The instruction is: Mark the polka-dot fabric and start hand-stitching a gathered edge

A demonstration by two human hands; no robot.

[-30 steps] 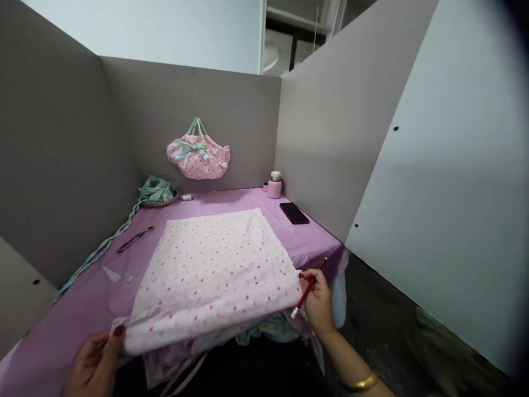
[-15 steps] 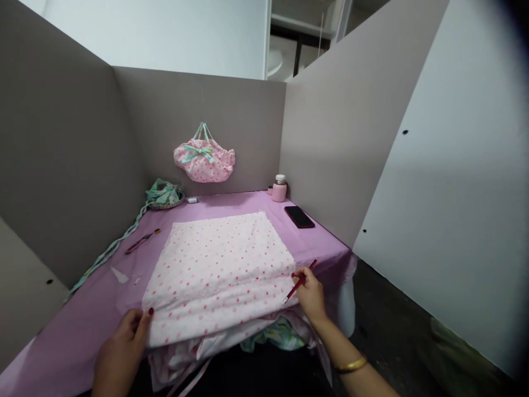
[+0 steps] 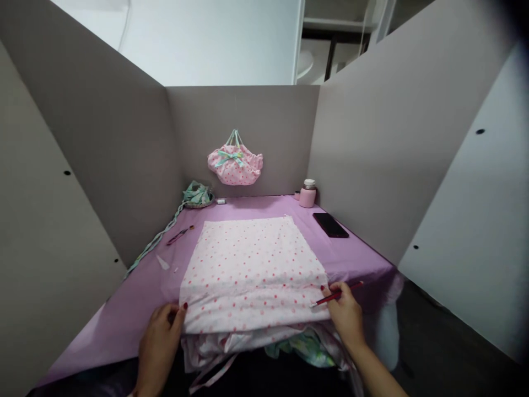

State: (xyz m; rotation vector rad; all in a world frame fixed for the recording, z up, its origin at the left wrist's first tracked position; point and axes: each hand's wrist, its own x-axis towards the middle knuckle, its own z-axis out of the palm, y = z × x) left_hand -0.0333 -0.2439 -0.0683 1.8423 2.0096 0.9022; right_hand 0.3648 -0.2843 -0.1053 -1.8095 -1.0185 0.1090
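White cotton fabric (image 3: 252,259) with pink and red dots lies over the table, its near part folded and hanging at the front edge. At its left edge, my left hand (image 3: 159,339) pinches the fabric between thumb and fingers. On the right side, my right hand (image 3: 346,317) holds a dark red pencil (image 3: 324,300), its pale end over the fabric, while the thumb and fingertips rest at the fabric's right edge. Below the front edge bunch more pink dotted cloth (image 3: 239,339) and green patterned cloth (image 3: 309,347).
A purple cloth (image 3: 264,205) covers the table between grey partitions. Thread snips (image 3: 177,237) and a white scrap (image 3: 162,262) lie left. Green fabric strips (image 3: 197,194) fill a basket at the back. A phone (image 3: 330,225) and pink bottle (image 3: 307,194) stand right; a dotted pouch (image 3: 235,165) hangs behind.
The head view has turned left, so everything appears further right. Both hands keep to the fabric's side edges. The pencil in my right hand now tilts flatter.
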